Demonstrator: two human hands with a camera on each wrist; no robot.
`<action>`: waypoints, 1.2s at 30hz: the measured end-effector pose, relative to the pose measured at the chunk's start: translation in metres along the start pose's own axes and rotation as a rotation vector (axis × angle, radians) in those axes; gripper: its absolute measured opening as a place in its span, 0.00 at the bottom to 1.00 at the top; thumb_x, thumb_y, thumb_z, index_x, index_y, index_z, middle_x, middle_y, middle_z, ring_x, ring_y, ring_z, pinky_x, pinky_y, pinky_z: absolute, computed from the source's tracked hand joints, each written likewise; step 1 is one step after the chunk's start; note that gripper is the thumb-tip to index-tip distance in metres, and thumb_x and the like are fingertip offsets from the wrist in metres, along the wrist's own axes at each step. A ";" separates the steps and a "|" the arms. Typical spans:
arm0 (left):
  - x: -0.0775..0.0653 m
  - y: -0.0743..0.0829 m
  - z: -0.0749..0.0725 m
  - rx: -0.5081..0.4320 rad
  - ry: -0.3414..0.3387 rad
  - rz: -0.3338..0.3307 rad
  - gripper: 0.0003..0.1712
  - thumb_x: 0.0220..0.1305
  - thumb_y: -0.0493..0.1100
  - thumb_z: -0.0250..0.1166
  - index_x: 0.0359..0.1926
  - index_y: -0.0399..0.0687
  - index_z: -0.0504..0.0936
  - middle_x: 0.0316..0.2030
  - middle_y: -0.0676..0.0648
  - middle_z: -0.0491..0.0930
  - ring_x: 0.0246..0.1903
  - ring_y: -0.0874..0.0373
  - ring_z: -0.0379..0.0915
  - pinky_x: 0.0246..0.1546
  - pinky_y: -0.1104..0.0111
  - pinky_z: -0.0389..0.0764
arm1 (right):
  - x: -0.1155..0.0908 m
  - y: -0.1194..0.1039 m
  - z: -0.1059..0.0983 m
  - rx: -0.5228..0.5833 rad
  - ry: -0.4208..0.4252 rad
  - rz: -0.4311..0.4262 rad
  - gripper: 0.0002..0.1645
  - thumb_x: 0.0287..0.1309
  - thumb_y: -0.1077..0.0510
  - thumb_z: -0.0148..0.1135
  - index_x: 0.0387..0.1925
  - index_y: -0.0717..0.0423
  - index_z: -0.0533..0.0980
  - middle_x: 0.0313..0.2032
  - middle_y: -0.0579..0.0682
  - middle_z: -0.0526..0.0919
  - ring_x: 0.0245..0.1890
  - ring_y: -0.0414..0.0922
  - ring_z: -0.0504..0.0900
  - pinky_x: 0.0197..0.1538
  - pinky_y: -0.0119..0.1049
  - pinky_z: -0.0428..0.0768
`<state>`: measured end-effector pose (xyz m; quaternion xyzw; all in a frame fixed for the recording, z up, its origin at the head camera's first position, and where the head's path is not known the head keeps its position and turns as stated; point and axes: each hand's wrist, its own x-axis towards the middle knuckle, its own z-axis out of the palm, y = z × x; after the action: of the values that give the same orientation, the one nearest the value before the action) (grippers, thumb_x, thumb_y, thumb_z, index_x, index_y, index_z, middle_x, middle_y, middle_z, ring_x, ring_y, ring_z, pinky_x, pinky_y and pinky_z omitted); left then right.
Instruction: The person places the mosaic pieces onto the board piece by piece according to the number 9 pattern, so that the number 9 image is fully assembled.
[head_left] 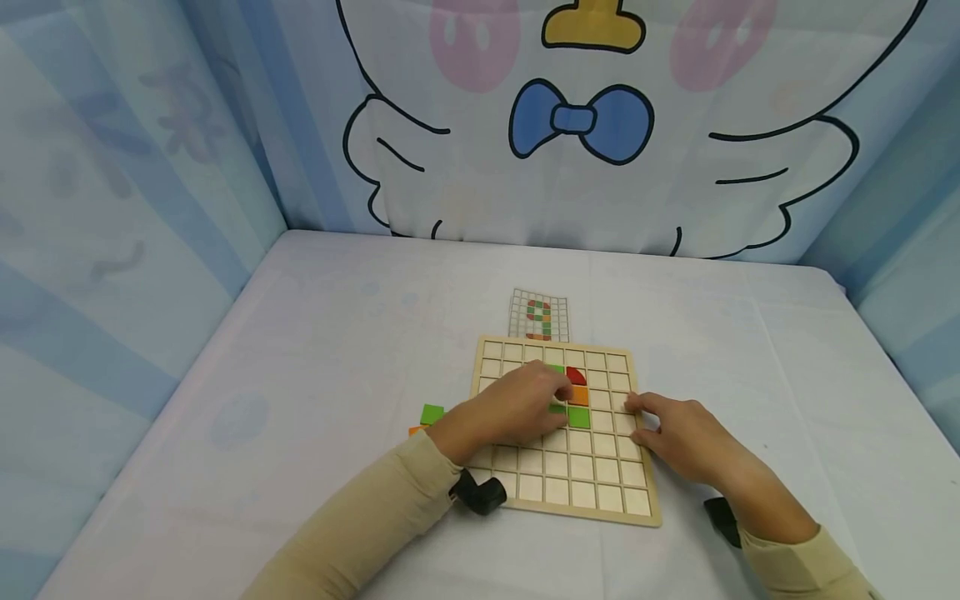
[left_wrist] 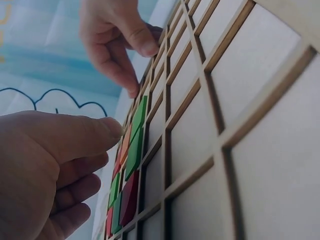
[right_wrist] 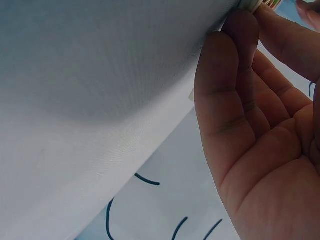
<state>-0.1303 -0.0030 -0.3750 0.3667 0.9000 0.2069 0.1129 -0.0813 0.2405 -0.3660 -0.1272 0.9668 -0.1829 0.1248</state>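
Note:
A square wooden grid board [head_left: 555,492] lies on the table with coloured tiles in some of its cells. My left hand [head_left: 517,404] reaches over the middle of the board, its index finger and thumb apart beside an orange tile [head_left: 578,396]. No tile shows between those fingers. A red quarter-round tile [head_left: 575,376] sits above the orange one and a green tile [head_left: 579,417] below it. In the left wrist view, more green tiles [left_wrist: 134,152] and a dark red tile [left_wrist: 129,200] show past the thumb. My right hand [head_left: 686,437] holds the board's right edge between thumb and fingers.
Behind the board lies a small pattern card [head_left: 556,312] with a printed grid of red, green and orange shapes. Loose tiles, a green one [head_left: 432,414] among them, lie left of the board, partly behind the left forearm. A printed curtain [head_left: 480,183] stands behind the white table [head_left: 337,350].

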 end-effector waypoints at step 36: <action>-0.050 -0.051 -0.037 -0.093 0.098 -0.251 0.18 0.63 0.44 0.72 0.51 0.42 0.83 0.48 0.48 0.82 0.53 0.52 0.72 0.56 0.61 0.74 | 0.000 0.001 -0.001 0.017 -0.002 -0.005 0.25 0.61 0.59 0.67 0.59 0.61 0.76 0.59 0.63 0.78 0.47 0.55 0.80 0.45 0.52 0.75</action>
<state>-0.1391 -0.0818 -0.3625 0.2350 0.9327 0.2502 0.1104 -0.0814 0.2415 -0.3659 -0.1286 0.9648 -0.1913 0.1263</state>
